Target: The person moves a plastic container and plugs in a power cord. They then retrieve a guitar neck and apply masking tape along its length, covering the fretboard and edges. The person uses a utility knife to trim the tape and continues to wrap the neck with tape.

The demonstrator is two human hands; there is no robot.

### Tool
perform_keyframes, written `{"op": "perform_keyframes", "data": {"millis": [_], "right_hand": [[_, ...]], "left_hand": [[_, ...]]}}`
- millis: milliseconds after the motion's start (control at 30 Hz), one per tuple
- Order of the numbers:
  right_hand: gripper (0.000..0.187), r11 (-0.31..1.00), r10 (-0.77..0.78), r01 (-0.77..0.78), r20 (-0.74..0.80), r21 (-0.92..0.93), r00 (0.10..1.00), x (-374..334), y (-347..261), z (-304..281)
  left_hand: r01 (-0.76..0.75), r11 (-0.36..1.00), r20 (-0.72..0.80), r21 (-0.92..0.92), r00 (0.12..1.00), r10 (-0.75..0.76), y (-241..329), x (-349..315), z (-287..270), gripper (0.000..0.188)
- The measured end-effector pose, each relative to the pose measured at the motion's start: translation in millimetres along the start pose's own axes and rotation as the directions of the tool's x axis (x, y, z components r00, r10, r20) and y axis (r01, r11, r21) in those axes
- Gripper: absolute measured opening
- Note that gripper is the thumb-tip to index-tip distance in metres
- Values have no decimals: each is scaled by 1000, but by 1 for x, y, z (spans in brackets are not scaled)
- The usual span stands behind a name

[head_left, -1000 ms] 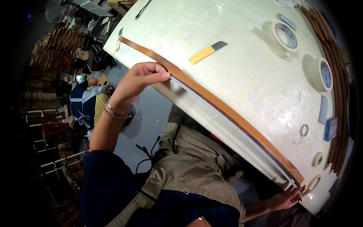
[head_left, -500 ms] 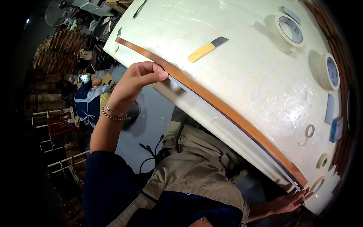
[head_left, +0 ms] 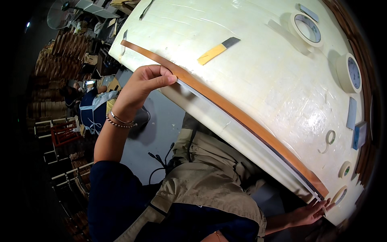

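Note:
A long, thin, brown wooden strip (head_left: 242,115) lies slantwise along the near edge of the pale covered table (head_left: 258,72). A narrow white band, which looks like tape (head_left: 258,142), runs along its near side. Between thumb and fingers, my left hand (head_left: 150,80) pinches the band's upper-left part, against the strip's edge. Down at the lower right, my right hand (head_left: 307,214) has its fingers at the other end of the strip and the white band. Its fingertips are partly hidden, with a tape roll (head_left: 340,195) close beside them.
A yellow-handled scraper blade (head_left: 217,51) lies beyond the strip. Larger tape rolls (head_left: 307,29), small rolls (head_left: 330,137) and a blue block (head_left: 358,136) are on the right. Wooden pieces (head_left: 365,80) line the far right edge. Another person (head_left: 90,107) works at the left, near stacked wood parts (head_left: 72,44).

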State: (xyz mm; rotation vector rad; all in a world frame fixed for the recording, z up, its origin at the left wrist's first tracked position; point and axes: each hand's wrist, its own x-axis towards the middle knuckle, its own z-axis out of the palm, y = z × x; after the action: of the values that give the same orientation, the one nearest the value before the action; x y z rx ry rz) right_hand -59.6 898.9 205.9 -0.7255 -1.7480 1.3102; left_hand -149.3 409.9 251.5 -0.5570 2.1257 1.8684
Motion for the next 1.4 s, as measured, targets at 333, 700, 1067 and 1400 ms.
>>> {"op": "perform_keyframes", "data": {"millis": [333, 700, 1067, 1400], "right_hand": [[49, 998, 27, -28, -15, -62, 1000, -11, -10, 12], [53, 993, -49, 40, -82, -110, 995, -5, 0, 11], [53, 987, -96, 85, -69, -138, 993, -4, 5, 9], [53, 996, -68, 63, -84, -58, 994, -6, 0, 15]], "left_hand": [[-533, 497, -135, 685, 577, 805, -30, -12, 25, 29], [-288, -20, 154, 958, 452, 879, -51, -18, 41, 38], [-217, -79, 180, 973, 496, 850, -53, -22, 51, 39], [-438, -75, 299, 896, 470, 831, -47, -24, 97, 30]]}}
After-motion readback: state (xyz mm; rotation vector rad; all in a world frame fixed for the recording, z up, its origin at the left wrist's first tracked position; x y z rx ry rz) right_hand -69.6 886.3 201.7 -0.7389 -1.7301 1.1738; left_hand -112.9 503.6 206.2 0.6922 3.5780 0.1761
